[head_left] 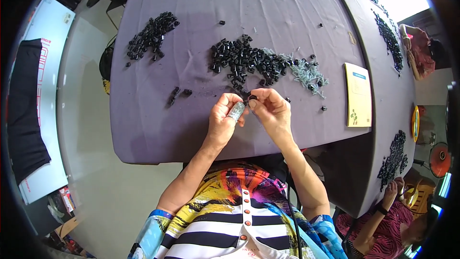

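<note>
My left hand (224,121) and my right hand (273,111) meet above the near part of the cloth-covered table, fingertips almost touching. Between the right thumb and forefinger is a small black plastic piece (252,97). The left fingers are closed in a pinch beside it; what they grip is too small to make out. A grey wrap (236,111) covers the left thumb. Just beyond my hands spreads a heap of short black plastic pieces (239,57). Its right side runs into a scatter of thin, clear-grey little sticks (309,76).
Another black heap (152,36) lies at the left, with loose pieces (174,95) nearer me. At the right is a yellow booklet (358,95). A second table (378,110) adjoins there, bearing more black heaps; a co-worker's hands (394,188) are at its near end.
</note>
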A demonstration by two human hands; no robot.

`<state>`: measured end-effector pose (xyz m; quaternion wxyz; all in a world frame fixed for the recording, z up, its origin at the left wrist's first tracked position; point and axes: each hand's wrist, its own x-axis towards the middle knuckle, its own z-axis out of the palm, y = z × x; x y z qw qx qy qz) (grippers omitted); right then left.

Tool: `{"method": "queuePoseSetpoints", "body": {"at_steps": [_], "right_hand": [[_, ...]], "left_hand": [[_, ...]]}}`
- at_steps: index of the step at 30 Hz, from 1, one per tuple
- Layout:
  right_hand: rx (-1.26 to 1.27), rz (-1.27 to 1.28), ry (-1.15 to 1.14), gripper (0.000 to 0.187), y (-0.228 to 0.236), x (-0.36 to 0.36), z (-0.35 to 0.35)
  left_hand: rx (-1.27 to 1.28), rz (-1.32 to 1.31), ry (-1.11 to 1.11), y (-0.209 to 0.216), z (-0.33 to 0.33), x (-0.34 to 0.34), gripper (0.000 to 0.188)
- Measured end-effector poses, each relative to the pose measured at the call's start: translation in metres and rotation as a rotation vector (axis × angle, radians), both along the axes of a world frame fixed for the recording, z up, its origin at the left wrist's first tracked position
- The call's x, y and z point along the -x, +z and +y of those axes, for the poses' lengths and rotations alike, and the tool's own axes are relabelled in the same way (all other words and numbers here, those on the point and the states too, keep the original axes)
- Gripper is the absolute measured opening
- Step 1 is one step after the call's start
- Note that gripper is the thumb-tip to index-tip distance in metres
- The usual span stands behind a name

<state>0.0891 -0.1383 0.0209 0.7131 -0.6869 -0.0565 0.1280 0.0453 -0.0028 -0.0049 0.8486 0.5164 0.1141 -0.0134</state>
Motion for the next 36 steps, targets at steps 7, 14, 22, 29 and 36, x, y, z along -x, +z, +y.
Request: {"method": "queuePoseSetpoints", "body": {"at_steps": [7,14,22,29,36], "right_hand": [[-0.174,0.043,0.044,0.020,-0.007,0.004,0.002],[-0.273,0.052,-0.018,0.020,-0.003,0.008,0.001],[-0.190,0.003,0.006,0.019,-0.011,0.010,0.003],[-0.061,0.002,0.055,0.019,0.001,0.010,0.001],[0.144,-0.184,0.063,0.020,-0.011,0.011,-0.002]], "left_hand": [[-0.006,-0.007,0.001,0.001,-0.004,0.001,0.014],[0.009,-0.028,0.033,-0.001,-0.004,0.000,0.014],[0.020,-0.015,0.042,-0.002,-0.004,0.000,0.013],[-0.200,-0.034,0.040,0.001,-0.009,0.004,0.015],[-0.440,-0.036,0.065,0.012,-0.015,0.006,0.016]]}}
